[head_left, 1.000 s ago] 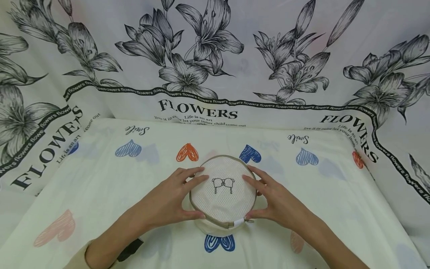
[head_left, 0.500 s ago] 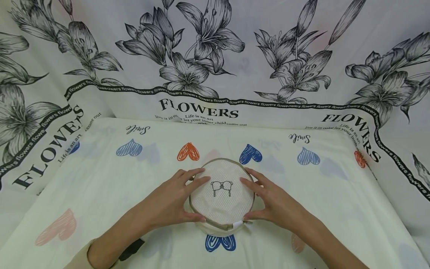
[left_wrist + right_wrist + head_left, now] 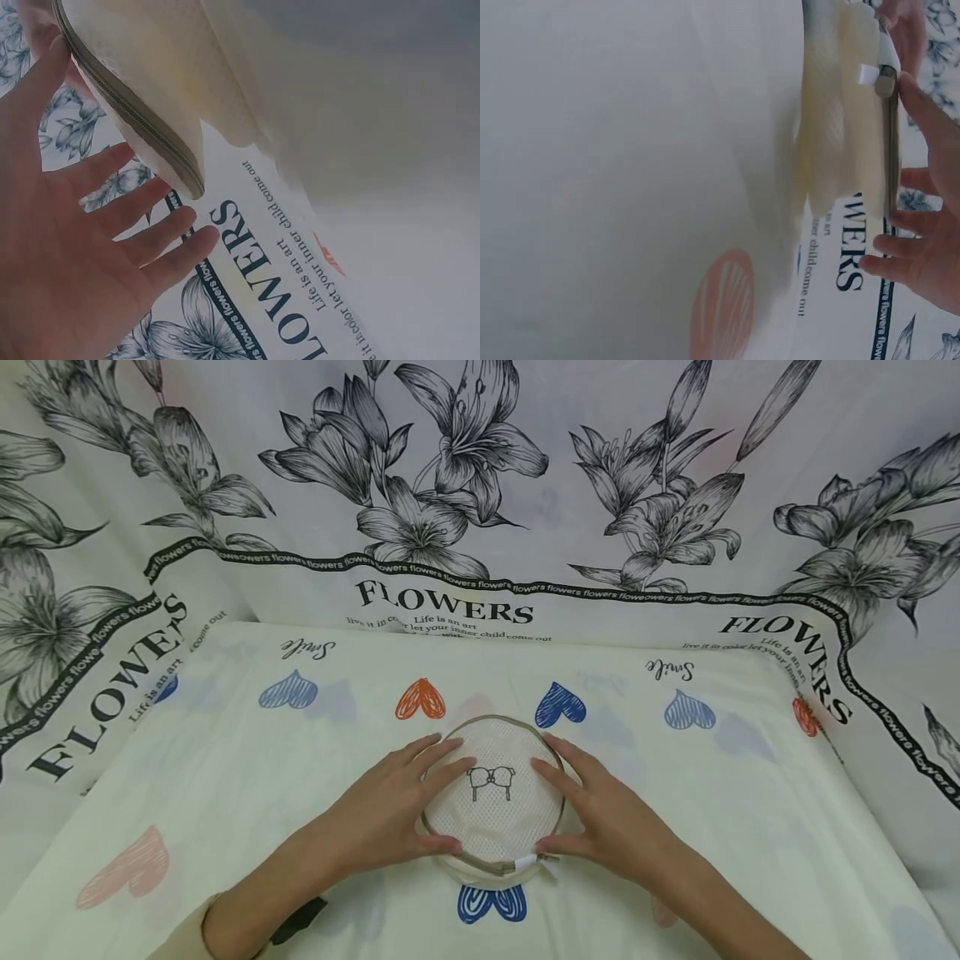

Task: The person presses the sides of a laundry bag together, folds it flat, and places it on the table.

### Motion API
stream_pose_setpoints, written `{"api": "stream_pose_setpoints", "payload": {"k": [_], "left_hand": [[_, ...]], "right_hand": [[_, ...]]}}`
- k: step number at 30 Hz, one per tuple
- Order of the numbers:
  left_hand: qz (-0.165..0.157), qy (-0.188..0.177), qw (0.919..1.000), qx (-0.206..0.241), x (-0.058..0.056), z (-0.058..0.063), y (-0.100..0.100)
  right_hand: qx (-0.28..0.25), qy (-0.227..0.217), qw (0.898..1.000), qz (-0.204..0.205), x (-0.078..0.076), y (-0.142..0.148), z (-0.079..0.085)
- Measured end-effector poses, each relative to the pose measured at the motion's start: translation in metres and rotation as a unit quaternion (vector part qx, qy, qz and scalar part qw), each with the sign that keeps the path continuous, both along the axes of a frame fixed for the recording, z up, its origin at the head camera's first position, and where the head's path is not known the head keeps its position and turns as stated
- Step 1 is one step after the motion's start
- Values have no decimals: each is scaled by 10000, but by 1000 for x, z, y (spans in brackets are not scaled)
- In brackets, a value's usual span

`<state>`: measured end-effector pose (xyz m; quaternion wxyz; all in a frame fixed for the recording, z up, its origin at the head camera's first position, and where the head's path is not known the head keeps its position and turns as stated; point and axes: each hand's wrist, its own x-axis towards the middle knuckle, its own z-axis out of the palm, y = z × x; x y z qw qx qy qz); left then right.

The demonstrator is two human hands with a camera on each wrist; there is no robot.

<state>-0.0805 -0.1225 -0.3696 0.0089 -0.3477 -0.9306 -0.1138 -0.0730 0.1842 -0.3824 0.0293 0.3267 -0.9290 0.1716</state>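
A round white mesh laundry wash bag [image 3: 510,822] with a brown zipper round its top and a small bra drawing on it stands on the patterned cloth. My left hand [image 3: 390,806] lies along its left side, fingers spread, with fingertips over the top and thumb at the front rim. On the opposite side my right hand [image 3: 603,810] mirrors it, thumb beside the zipper pull [image 3: 549,858]. Both wrist views show outstretched fingers touching the zippered edge; in the right wrist view the zipper slider [image 3: 886,82] hangs near the thumb. The bag's far underside is hidden.
A cream cloth [image 3: 247,793] printed with hearts covers the surface under the bag. Behind it rises a white fabric backdrop [image 3: 555,527] with black lilies and lettering. A dark object [image 3: 298,920] shows beneath the left forearm.
The bag's top has sunk a little and shifted slightly left and toward me. Both hands stay at its sides, moving slightly closer together, with fingers reaching a bit further over the top.
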Motion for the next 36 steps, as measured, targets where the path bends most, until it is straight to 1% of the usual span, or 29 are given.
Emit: {"api": "stream_pose_setpoints", "payload": {"k": [3, 10, 15, 17, 21, 23, 25, 30, 33, 36], "left_hand": [[-173, -57, 9998, 50, 0, -2, 1], [-377, -37, 9992, 136, -1, -4, 8], [-381, -145, 9990, 159, -1, -5, 13], [-356, -198, 9991, 137, 0, -6, 14], [-450, -237, 9987, 101, 1, -7, 14], [-518, -301, 9982, 72, 1, -8, 15], [-538, -440, 9976, 13, 1, -8, 15], [-461, -798, 9956, -171, 1, -11, 17], [-472, -819, 9952, -245, 2, -13, 18], [-544, -709, 9956, -298, 3, -16, 18]], "right_hand": [[77, 37, 9999, 82, 0, -4, -3], [395, 11, 9985, 383, 2, -19, -9], [498, -71, 9976, 468, 5, -27, -12], [508, -37, 9972, 546, 6, -29, -12], [531, 117, 9963, 671, 6, -31, -11], [536, 151, 9961, 687, 7, -31, -11], [557, 163, 9960, 686, 7, -31, -11], [745, 186, 9955, 549, 8, -33, -14], [891, 200, 9948, 446, 9, -34, -16], [1008, 176, 9941, 348, 11, -34, -17]]}}
